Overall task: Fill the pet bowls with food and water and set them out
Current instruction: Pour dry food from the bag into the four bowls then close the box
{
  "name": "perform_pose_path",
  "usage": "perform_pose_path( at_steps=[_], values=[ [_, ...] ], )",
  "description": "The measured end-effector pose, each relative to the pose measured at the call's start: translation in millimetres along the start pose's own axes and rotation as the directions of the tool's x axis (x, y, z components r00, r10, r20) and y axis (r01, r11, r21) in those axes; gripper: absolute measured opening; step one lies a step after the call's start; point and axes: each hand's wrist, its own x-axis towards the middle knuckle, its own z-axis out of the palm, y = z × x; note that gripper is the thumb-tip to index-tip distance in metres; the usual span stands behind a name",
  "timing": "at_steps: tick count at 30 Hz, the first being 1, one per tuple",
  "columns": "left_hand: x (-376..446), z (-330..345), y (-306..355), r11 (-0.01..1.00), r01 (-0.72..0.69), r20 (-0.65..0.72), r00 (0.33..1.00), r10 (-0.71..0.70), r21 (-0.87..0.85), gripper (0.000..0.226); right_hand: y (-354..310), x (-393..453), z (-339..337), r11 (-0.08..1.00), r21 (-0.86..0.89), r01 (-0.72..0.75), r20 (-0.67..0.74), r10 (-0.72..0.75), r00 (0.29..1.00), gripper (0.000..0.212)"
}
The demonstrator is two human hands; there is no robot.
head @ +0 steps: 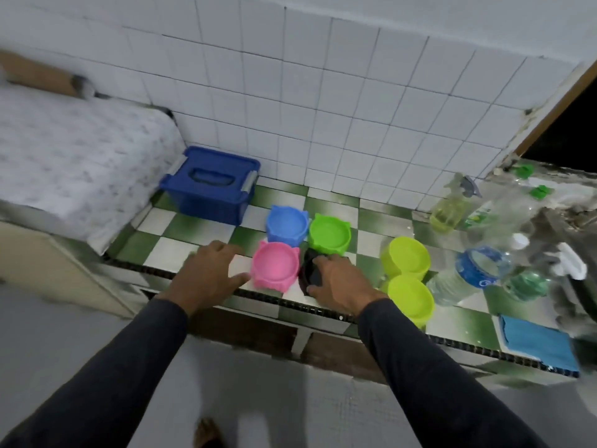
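1. Head view showed four cat-eared plastic bowls grouped in a square near the front edge of the green-and-white checked tile counter point(181, 221), probably gathered there so they could be filled in one go.
2. The right hand point(339, 282) curled its fingers round the black plastic bowl point(308, 276), thumb on its near rim, seemingly to shift or lift it.
3. The left hand point(210, 273) lay relaxed and spread, its thumb tip touching the pink plastic bowl point(274, 265), likely steadying it.
4. The pink bowl, blue plastic bowl point(286, 224) and green plastic bowl point(329, 232) looked empty; the black one's inside was hidden.
5. Two yellow-green round bowls point(408, 258) stood to the right, beside a clear water bottle with a blue label point(468, 273).
6. A closed blue lidded plastic box point(210, 185) sat at the back wall; I judged it might hold the food.
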Motion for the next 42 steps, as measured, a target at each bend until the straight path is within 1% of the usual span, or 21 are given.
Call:
perform_pose_path(
  at_steps=[5, 8, 11, 13, 16, 25, 31, 34, 38, 42],
  values=[
    [5.6, -23.6, -82.2, 0.998, 0.049, -0.022, 0.999, -0.050, -0.028, 0.068, -80.5, 42.7, 2.2, 0.999, -0.003, 0.054, -0.019, -0.054, 0.998, 0.067],
    [14.6, -34.6, -126.5, 0.999, 0.036, -0.047, 0.998, -0.037, -0.023, 0.064, -121.9, 64.8, 4.1, 0.999, -0.021, 0.043, -0.030, -0.043, 0.999, 0.063],
    [24.9, -44.9, -163.4, 0.999, 0.031, -0.057, 0.998, -0.032, -0.016, 0.066, -154.9, 83.9, 5.4, 0.999, -0.016, 0.039, -0.056, -0.040, 0.998, 0.057],
    [33.3, -50.7, -181.9, 1.000, 0.027, -0.054, 0.998, -0.027, -0.003, 0.068, -173.5, 97.0, 4.8, 0.999, -0.005, 0.034, -0.059, -0.034, 0.998, 0.053],
    [48.0, -56.9, -203.1, 0.999, 0.030, -0.053, 0.998, -0.031, -0.024, 0.068, -196.5, 117.4, 2.0, 0.999, 0.018, 0.026, -0.071, -0.024, 0.997, 0.054],
    [116.1, -62.3, -230.9, 0.994, -0.001, -0.057, 0.998, -0.005, -0.111, 0.068, -211.3, 182.0, -8.7, 0.998, 0.057, -0.021, -0.103, 0.027, 0.994, 0.068],
    [171.8, -65.8, -235.7, 0.993, -0.015, -0.075, 0.997, 0.006, -0.118, 0.069, -205.5, 225.9, -21.0, 0.991, 0.122, -0.048, -0.102, 0.061, 0.993, 0.069],
    [199.5, -66.0, -239.5, 0.993, -0.017, -0.052, 0.999, 0.011, -0.115, 0.072, -201.2, 248.6, -26.7, 0.990, 0.130, -0.062, -0.088, 0.074, 0.993, 0.072],
    [235.4, -66.8, -246.8, 0.992, -0.043, -0.049, 0.998, 0.037, -0.119, 0.069, -195.8, 278.3, -36.0, 0.989, 0.124, -0.081, -0.101, 0.093, 0.991, 0.071],
    [266.4, -63.0, -252.2, 0.991, -0.045, -0.034, 0.999, 0.041, -0.126, 0.068, -189.3, 302.8, -38.9, 0.987, 0.119, -0.108, -0.079, 0.118, 0.990, 0.070]
  ],
)
